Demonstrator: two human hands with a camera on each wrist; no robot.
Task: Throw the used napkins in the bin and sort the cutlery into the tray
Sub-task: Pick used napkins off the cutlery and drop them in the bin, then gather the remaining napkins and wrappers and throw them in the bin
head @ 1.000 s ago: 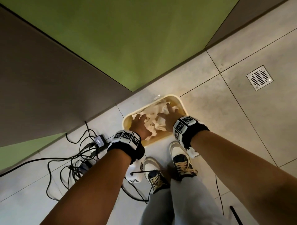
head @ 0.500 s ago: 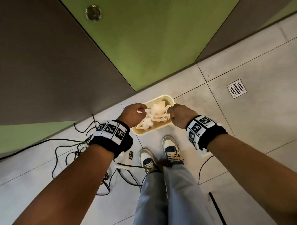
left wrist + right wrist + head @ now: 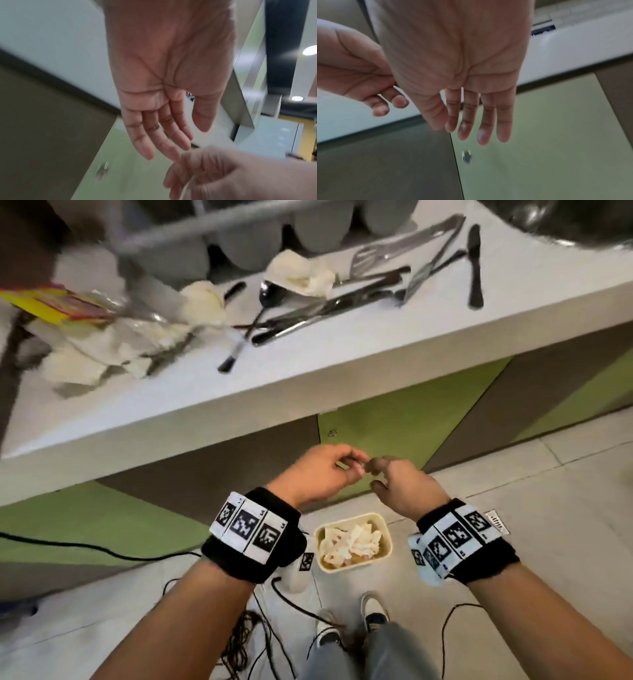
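Note:
A cream bin (image 3: 385,530) stands on the floor by my feet, with crumpled napkins (image 3: 352,541) inside it. Above it, in front of the cabinet, my left hand (image 3: 322,474) and right hand (image 3: 404,484) hover with fingertips almost meeting; both are empty. The left wrist view shows the left hand (image 3: 164,121) with loose straight fingers, and the right wrist view shows the same of the right hand (image 3: 471,115). On the white counter lie more used napkins (image 3: 301,273), a spoon (image 3: 267,294), a knife (image 3: 474,265) and several other blurred pieces of cutlery. A grey tray (image 3: 239,241) sits behind them.
The counter edge (image 3: 308,378) juts out above my hands. A yellow and red packet (image 3: 51,302) lies at the counter's left. Black cables (image 3: 239,642) trail over the floor left of my shoes (image 3: 373,607). A floor drain (image 3: 496,522) shows by the right wrist.
Both hands let go of the napkins in the bin and rose away from it. My view tilted up, bringing the counter with its cutlery and napkins into sight.

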